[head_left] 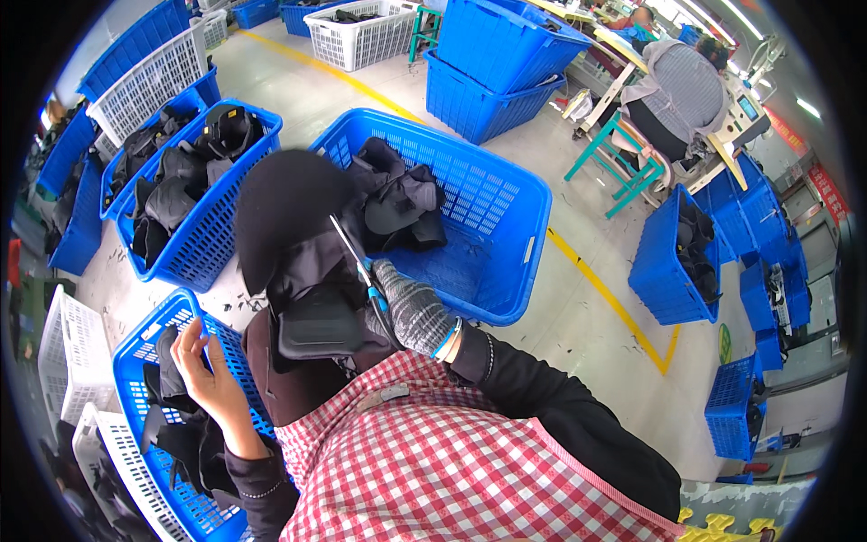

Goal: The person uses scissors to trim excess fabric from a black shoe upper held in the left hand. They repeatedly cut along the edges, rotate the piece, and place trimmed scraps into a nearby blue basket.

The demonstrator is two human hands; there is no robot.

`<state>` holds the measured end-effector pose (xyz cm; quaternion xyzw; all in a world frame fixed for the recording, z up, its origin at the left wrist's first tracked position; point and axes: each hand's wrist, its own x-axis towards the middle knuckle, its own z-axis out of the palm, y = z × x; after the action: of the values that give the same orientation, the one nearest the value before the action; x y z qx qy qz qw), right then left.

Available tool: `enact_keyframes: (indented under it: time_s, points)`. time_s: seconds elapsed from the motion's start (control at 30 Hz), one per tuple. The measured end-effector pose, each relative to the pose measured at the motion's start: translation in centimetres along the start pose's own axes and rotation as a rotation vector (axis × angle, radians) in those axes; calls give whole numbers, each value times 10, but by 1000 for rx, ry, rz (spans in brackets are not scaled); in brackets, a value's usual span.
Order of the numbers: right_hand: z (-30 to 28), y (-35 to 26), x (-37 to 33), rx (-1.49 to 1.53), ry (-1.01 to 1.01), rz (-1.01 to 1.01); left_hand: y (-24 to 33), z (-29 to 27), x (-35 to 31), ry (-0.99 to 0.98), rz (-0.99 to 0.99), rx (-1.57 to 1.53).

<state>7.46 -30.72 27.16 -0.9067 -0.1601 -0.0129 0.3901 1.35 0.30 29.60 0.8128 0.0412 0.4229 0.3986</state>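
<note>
My right hand (411,312), in a grey knit glove, grips a pair of scissors (372,287) with blue and black handles. Their blades point up and away over black padded fabric pieces on my lap. One is a moulded black pad (321,323); a large rounded black piece (293,199) rises beyond it. How these pieces join is hard to make out. My bare left hand (206,366) is raised, fingers apart and nothing visible in it, above a blue basket (126,361) of black pieces at my left.
Ahead stands a blue basket (506,199) partly filled with black pieces. Another full blue basket (212,235) is at far left, near white baskets (77,352). Stacked blue bins (488,90) stand beyond. A seated person (677,90) works at a machine at far right.
</note>
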Motion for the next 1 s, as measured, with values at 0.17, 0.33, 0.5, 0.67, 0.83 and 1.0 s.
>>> enact_keyframes:
  time_s: [0.17, 0.33, 0.5, 0.67, 0.83, 1.0]
  points:
    - [29, -8, 3, 98, -14, -57, 77, 22, -12, -614, 333, -64]
    - [65, 18, -4, 377, -25, -40, 45, 40, -43, -857, 122, 238]
    - [69, 22, -21, 479, -166, -32, 12, 44, -68, -844, -162, -219]
    - [80, 12, -31, 530, -250, 153, -11, 55, -73, -857, -276, -423]
    - [92, 21, -38, 673, -261, 168, -31, 62, -77, -911, -271, -462]
    - [74, 33, -39, 910, -390, 401, -42, 68, -84, -918, -271, -460]
